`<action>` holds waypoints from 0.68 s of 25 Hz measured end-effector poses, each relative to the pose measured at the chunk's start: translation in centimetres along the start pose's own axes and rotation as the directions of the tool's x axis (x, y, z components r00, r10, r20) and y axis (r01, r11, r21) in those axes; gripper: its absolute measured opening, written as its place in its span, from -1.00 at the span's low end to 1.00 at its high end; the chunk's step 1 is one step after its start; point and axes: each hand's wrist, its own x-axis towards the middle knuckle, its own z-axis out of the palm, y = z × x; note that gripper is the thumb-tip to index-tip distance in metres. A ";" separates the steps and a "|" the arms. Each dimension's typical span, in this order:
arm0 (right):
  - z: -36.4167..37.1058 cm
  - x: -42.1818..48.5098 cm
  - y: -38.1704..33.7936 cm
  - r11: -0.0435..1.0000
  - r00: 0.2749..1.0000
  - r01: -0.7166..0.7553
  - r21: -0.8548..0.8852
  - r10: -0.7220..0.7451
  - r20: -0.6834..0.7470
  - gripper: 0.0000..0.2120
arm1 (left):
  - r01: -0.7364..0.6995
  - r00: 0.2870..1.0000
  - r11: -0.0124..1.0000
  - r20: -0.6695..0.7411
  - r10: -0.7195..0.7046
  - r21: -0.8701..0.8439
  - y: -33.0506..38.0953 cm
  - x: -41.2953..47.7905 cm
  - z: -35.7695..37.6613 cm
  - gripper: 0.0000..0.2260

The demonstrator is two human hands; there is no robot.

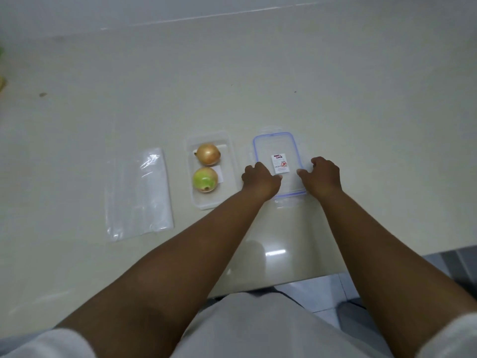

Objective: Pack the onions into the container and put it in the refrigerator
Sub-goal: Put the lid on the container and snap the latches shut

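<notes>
Two onions sit inside the clear plastic container (210, 169) on the pale countertop (335, 99): a golden-brown onion (208, 153) at the far end, a greenish onion (205, 179) at the near end, just beside each other, possibly touching. So packing looks done; the lid step is in hand.

The lid (277, 164), clear with a blue seal rim and a small printed label, lies flat on the counter just right of the container, not on it. Left hand (260, 178) rests at the lid's near-left edge, fingers curled over the rim. Right hand (324, 175) is at the near-right edge, thumb on the lid's top, fingers bent round the side. Both appear to grip the lid, though whether it is lifted or still flat on the counter is hard to tell from this angle.

An empty clear plastic bag (139, 195) lies flat, well to the left of the container.

Next move, as a judgement: lift the lid, carry it left over the container, line up the corners, press down and snap the side latches. Onions look low enough to clear it. No refrigerator in view, so that step comes later.
</notes>
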 end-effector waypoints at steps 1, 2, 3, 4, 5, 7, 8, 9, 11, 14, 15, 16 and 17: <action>-0.1 0.7 -0.2 1.000 1.000 0.002 -0.018 -0.002 0.008 -0.46 | 0.064 0.997 0.998 -0.033 -0.064 0.016 0.5 0.6 0.4 -0.48; -0.3 1.3 -0.3 1.000 1.000 -0.005 -0.030 0.006 0.020 -0.47 | 0.116 0.991 0.993 -0.067 -0.116 -0.001 0.9 1.0 0.7 -0.50; -0.4 1.8 -0.5 0.999 0.999 -0.019 -0.034 0.020 0.039 -0.51 | 0.156 0.983 0.987 -0.093 -0.160 -0.044 1.1 1.3 0.8 -0.52; -0.6 2.2 -0.6 0.999 0.997 -0.040 -0.032 0.042 0.061 -0.56 | 0.181 0.975 0.979 -0.110 -0.191 -0.094 1.2 1.5 0.6 -0.54; -0.9 2.5 -0.4 0.998 0.994 -0.065 -0.020 0.067 0.087 -0.59 | 0.192 0.971 0.972 -0.116 -0.208 -0.137 1.3 1.7 0.6 -0.57; -1.4 2.9 0.2 0.992 0.983 -0.112 0.050 0.103 0.149 -0.54 | 0.171 0.971 0.958 -0.123 -0.203 -0.228 1.3 1.8 0.4 -0.59; -1.7 2.9 0.6 0.979 0.976 -0.148 0.140 0.121 0.184 -0.52 | 0.148 0.973 0.945 -0.131 -0.192 -0.291 1.2 1.7 0.3 -0.57; -2.0 2.7 1.0 0.945 0.965 -0.200 0.258 0.144 0.221 -0.49 | 0.122 0.974 0.923 -0.134 -0.181 -0.365 1.1 1.5 0.0 -0.53; -2.8 1.9 1.3 0.858 0.942 -0.274 0.434 0.147 0.302 -0.45 | 0.052 0.981 0.865 -0.136 -0.137 -0.499 0.8 0.8 -0.8 -0.44; -2.9 0.6 0.5 0.803 0.926 -0.263 0.536 0.054 0.374 -0.57 | -0.049 0.978 0.831 -0.194 -0.071 -0.553 -0.7 -0.5 -2.5 -0.38; -2.7 0.2 -0.1 0.797 0.922 -0.255 0.547 0.030 0.387 -0.52 | -0.070 0.973 0.824 -0.220 -0.068 -0.563 -1.5 -0.8 -3.2 -0.38; -2.3 -0.3 -1.0 0.805 0.917 -0.243 0.542 0.009 0.398 -0.46 | -0.080 0.966 0.817 -0.248 -0.078 -0.570 -2.6 -1.2 -4.1 -0.41; -1.7 -0.8 -2.1 0.819 0.917 -0.219 0.530 -0.013 0.399 -0.40 | -0.083 0.956 0.818 -0.277 -0.096 -0.569 -3.8 -1.5 -5.1 -0.47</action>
